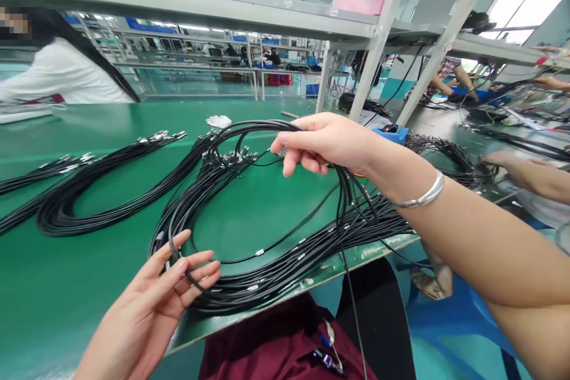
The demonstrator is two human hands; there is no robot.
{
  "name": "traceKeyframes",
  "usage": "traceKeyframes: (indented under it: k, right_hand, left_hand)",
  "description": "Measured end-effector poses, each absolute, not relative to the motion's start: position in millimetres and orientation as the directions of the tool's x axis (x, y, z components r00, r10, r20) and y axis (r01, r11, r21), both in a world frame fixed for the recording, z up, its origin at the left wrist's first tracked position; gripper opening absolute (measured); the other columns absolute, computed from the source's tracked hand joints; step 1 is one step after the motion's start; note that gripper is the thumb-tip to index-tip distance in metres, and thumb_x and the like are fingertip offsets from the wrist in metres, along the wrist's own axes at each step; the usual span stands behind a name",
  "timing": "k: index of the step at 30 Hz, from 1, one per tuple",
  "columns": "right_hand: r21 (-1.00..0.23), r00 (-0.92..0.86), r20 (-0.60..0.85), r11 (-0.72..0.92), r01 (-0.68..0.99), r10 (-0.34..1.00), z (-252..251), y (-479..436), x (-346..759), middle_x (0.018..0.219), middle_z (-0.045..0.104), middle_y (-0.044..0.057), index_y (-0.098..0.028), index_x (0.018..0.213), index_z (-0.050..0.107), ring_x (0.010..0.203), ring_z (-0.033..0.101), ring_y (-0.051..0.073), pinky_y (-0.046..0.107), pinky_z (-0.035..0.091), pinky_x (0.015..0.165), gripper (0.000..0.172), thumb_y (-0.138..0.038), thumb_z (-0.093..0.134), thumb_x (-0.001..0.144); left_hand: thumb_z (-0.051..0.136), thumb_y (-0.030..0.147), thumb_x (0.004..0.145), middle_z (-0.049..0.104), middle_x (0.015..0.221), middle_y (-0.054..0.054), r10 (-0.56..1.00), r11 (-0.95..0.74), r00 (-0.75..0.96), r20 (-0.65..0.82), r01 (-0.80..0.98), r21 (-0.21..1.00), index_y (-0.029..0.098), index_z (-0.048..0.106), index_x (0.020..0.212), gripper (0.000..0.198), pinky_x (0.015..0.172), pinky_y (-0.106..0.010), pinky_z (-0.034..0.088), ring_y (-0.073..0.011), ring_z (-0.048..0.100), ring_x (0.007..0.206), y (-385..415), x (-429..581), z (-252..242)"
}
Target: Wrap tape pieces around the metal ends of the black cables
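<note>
My right hand (318,139) is raised over the green table (262,202), its fingers curled round the top of a looped black cable (253,124). Strands of that cable hang below the wrist, and one end drops past the table's front edge. At the near left, my left hand (160,291) has the loop's lower left side between thumb and fingers; the other fingers are partly spread. Beneath both hands lies a large bundle of black cables (276,276), bent in a curve, with small white tags and metal connector ends (236,157).
More black cable bundles (102,214) lie on the left. A white glove (218,122) sits behind the loop. A shelf post (378,35) rises from the table's back. Another person's arm (529,175) is at the right, and a person in white (75,74) works at the far left.
</note>
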State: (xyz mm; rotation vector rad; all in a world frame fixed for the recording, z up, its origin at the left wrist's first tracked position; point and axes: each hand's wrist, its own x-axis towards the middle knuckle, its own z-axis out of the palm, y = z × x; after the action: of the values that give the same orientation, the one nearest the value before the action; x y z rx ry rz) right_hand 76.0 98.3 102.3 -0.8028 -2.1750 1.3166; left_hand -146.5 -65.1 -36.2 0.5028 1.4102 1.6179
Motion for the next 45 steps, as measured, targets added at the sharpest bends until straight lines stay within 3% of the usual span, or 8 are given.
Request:
traceKeyframes:
  k: [7,15,22,26,31,36,41,45]
  right_hand:
    - [-0.961,-0.613,0.193,0.275,0.041,0.766,92,109,84,0.066,0.064,0.000,-0.014,0.092,0.062,0.038,0.039,0.002,0.016,0.026,0.033,0.021,-0.033,0.056,0.087]
    - [-0.977,-0.594,0.140,0.209,0.048,0.792,91,108,86,0.062,0.059,0.001,-0.013,0.093,0.063,0.034,0.028,0.002,0.019,0.015,0.031,0.022,-0.033,0.060,0.084]
    - [-0.972,-0.320,0.234,0.207,-0.114,0.918,83,114,90,0.064,0.055,-0.001,-0.015,0.090,0.061,0.034,0.028,0.001,0.016,0.020,0.031,0.013,-0.022,0.050,0.089]
    - [-0.982,-0.417,0.174,0.189,-0.006,0.892,81,112,91,0.063,0.059,0.001,-0.014,0.089,0.062,0.033,0.028,0.002,0.017,0.017,0.030,0.014,-0.025,0.053,0.087]
    - [-0.963,-0.555,0.079,0.206,0.171,0.828,95,112,96,0.068,0.065,0.006,-0.013,0.088,0.065,0.034,0.029,0.002,0.021,0.014,0.031,0.018,-0.029,0.060,0.083]
    - [-0.923,-0.108,0.385,0.385,-0.021,0.917,95,114,103,0.074,0.063,0.005,-0.016,0.089,0.061,0.036,0.028,0.002,0.021,0.019,0.033,0.014,-0.028,0.056,0.085]
    - [-0.924,-0.475,0.129,0.279,0.261,0.871,90,112,107,0.068,0.066,0.007,-0.013,0.091,0.064,0.034,0.033,0.003,0.021,0.020,0.031,0.022,-0.033,0.060,0.083]
    - [-0.957,-0.372,0.200,0.262,0.125,0.907,93,120,112,0.068,0.065,0.005,-0.014,0.091,0.064,0.033,0.028,0.002,0.019,0.017,0.029,0.018,-0.028,0.056,0.084]
  left_hand:
    - [0.060,0.003,0.071,0.069,0.095,-0.014,0.819,0.014,-0.520,-0.243,-0.405,0.914,0.015,0.058,0.108,0.038,0.074,-0.034,0.059,-0.0249,0.069,0.083,-68,-161,-54]
    - [0.057,0.014,0.080,0.066,0.100,-0.016,0.809,-0.036,-0.522,-0.270,-0.503,0.864,0.012,0.057,0.108,0.027,0.076,-0.039,0.057,-0.0230,0.068,0.083,-63,-172,-46]
    - [0.059,0.021,0.081,0.059,0.062,0.000,0.925,0.104,-0.321,-0.201,-0.293,0.950,0.014,0.057,0.109,0.029,0.047,-0.022,0.047,-0.0097,0.052,0.048,-55,-190,-36]
    - [0.057,0.024,0.080,0.067,0.090,-0.007,0.964,0.226,-0.141,-0.226,-0.014,0.974,0.017,0.060,0.089,0.011,0.079,-0.034,0.051,-0.0214,0.063,0.089,-61,-187,-32]
    - [0.055,0.014,0.069,0.059,0.123,-0.005,0.972,0.227,-0.117,-0.203,0.246,0.942,0.021,0.059,0.068,0.008,0.106,-0.043,0.029,-0.0270,0.035,0.131,-52,-194,-27]
    - [0.060,0.027,0.067,0.056,0.128,-0.008,0.918,0.141,-0.363,-0.159,-0.077,0.987,0.019,0.056,0.061,0.012,0.105,-0.046,0.032,-0.0302,0.037,0.130,-33,-211,-33]
    - [0.057,0.041,0.078,0.065,0.113,-0.012,0.962,0.196,-0.201,-0.187,0.027,0.980,0.018,0.058,0.059,0.030,0.108,-0.043,0.027,-0.0275,0.039,0.129,-26,-215,-31]
    - [0.060,0.045,0.077,0.065,0.114,-0.013,0.963,0.229,-0.181,-0.201,0.152,0.961,0.017,0.067,0.074,0.029,0.107,-0.044,0.029,-0.0300,0.049,0.120,-26,-211,-26]
